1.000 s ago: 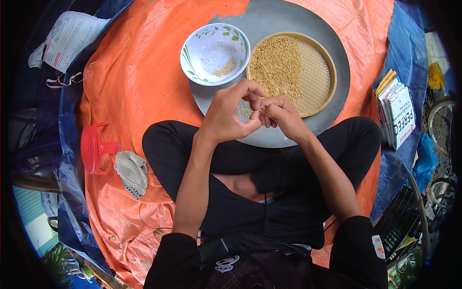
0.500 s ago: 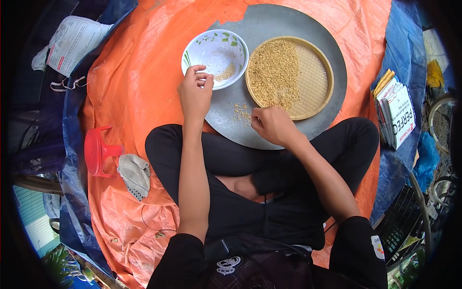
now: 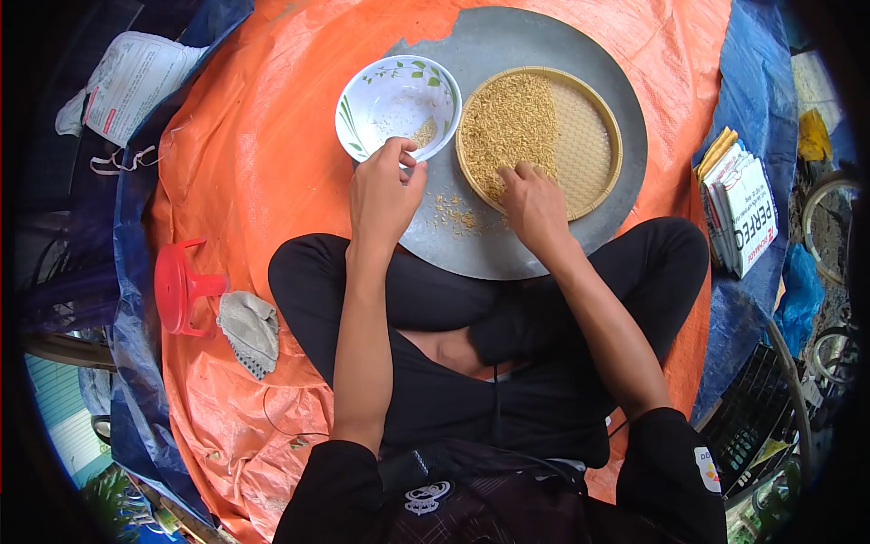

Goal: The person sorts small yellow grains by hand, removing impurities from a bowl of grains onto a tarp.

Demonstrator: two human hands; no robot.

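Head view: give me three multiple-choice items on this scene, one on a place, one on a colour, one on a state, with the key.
1. Where do the fingertips of the right hand rest?
A. in the bowl
B. on the grain in the woven tray
C. on the ground sheet

2. The ground sheet is:
A. green
B. white
C. orange

3. The bowl is:
A. nearly empty
B. brimful
C. upside down

1 B: they touch the grain at the tray's near edge.
2 C: orange shows all round the metal platter.
3 A: only a little grain lies on its bottom.
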